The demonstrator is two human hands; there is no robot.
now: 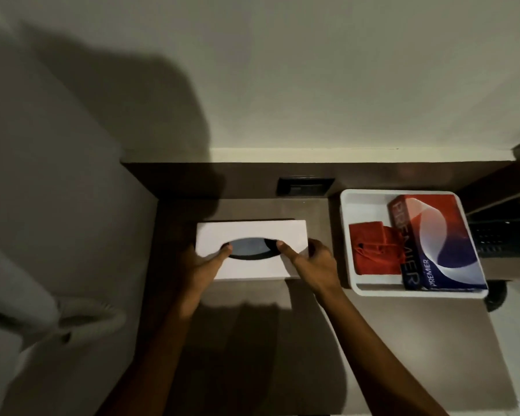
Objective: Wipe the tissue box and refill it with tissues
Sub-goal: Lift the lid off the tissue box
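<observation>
Both hands — left hand [203, 267], right hand [311, 262] — grip the white tissue box [252, 235] on the desk [388, 325], thumbs apparently at its oval opening; white tray [347, 223] right.

Head-height, steeply downward, seemingly close.

Just two bare forearms, no sleeves, no watch or rings showing; left hand [203, 267] and right hand [314, 265] ungloved, short nails.
</observation>
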